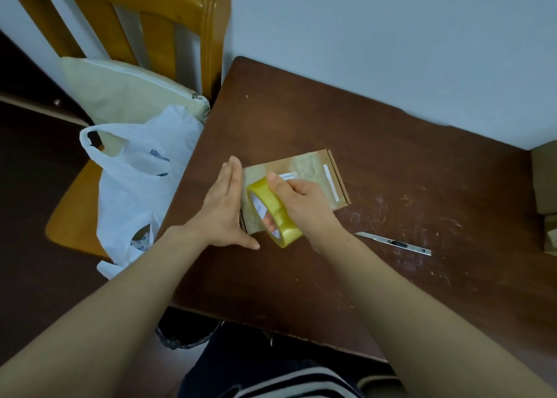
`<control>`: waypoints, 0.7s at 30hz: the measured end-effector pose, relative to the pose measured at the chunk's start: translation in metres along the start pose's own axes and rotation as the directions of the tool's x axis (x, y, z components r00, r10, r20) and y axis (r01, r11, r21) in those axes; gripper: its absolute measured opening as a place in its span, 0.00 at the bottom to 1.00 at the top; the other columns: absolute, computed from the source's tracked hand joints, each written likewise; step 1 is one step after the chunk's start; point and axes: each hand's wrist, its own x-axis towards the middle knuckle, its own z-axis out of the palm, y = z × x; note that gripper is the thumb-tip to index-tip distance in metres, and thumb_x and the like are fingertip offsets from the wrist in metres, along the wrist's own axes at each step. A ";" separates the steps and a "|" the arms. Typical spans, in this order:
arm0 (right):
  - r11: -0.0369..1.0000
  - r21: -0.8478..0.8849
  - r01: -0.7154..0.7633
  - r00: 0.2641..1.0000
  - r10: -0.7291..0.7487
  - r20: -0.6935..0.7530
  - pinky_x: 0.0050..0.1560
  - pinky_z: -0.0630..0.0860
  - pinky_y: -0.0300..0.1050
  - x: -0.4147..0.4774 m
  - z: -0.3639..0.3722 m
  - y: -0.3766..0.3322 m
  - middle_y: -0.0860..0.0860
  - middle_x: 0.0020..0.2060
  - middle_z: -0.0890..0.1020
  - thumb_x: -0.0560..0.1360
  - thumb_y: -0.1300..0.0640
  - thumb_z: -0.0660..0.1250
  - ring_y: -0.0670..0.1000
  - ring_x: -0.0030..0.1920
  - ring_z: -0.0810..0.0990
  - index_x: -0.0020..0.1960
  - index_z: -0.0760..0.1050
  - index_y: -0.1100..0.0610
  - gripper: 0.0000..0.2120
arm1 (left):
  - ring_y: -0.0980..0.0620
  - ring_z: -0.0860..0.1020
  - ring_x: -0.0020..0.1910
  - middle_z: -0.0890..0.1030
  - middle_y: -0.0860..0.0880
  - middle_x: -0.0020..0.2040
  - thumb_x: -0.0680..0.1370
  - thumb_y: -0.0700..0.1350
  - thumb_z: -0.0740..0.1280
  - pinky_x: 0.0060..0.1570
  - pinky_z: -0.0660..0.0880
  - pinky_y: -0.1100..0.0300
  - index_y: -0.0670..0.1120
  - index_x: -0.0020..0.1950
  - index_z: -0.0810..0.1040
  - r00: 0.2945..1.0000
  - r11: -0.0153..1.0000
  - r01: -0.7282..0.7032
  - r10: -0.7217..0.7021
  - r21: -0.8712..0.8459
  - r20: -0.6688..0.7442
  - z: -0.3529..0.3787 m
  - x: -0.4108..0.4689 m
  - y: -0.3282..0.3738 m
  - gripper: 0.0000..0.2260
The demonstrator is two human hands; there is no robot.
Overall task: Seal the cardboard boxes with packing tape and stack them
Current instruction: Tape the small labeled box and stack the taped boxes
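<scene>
Box point(313, 174) lies flat, central on the worktop point(391, 156). Left hand point(223, 213), fingers straight, presses the box's 9 o'clock edge; right hand point(304, 204) grips the tape roll point(271, 207) over its 7 o'clock corner. Knife point(391, 242) lies at 4 o'clock.

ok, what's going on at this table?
A person is taping a flat brown cardboard box on the dark wooden table. The right hand grips a roll of yellowish clear packing tape over the box's near end. The left hand presses flat against the box's left edge. A silver utility knife lies untouched to the right.
</scene>
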 end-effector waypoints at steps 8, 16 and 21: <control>0.983 -0.031 -0.180 0.975 0.183 0.127 0.29 0.76 0.42 -0.038 -0.015 0.029 0.58 0.27 0.81 0.76 0.53 0.66 0.53 0.24 0.78 0.39 0.76 0.59 0.12 | 0.50 0.45 0.76 0.44 0.54 0.74 0.51 0.58 0.77 0.75 0.52 0.51 0.55 0.69 0.21 0.997 0.997 0.055 -0.057 -0.045 -0.048 -0.003 0.008 -0.005 0.71; 0.812 -0.352 -0.466 0.851 0.520 0.072 0.41 0.81 0.45 -0.025 -0.029 0.063 0.58 0.29 0.84 0.80 0.46 0.58 0.56 0.28 0.83 0.52 0.69 0.65 0.20 | 0.50 0.49 0.74 0.44 0.53 0.74 0.54 0.59 0.79 0.72 0.50 0.60 0.50 0.75 0.30 0.999 0.989 0.044 -0.045 0.143 -0.001 -0.014 0.011 -0.002 0.68; 0.805 -0.297 -0.514 0.817 0.565 0.117 0.28 0.74 0.38 -0.004 -0.031 0.064 0.62 0.30 0.83 0.79 0.49 0.59 0.57 0.27 0.82 0.57 0.61 0.64 0.18 | 0.49 0.27 0.73 0.23 0.47 0.71 0.55 0.67 0.76 0.72 0.31 0.51 0.44 0.71 0.23 0.978 0.920 0.074 -0.142 0.386 0.150 -0.028 0.011 0.015 0.71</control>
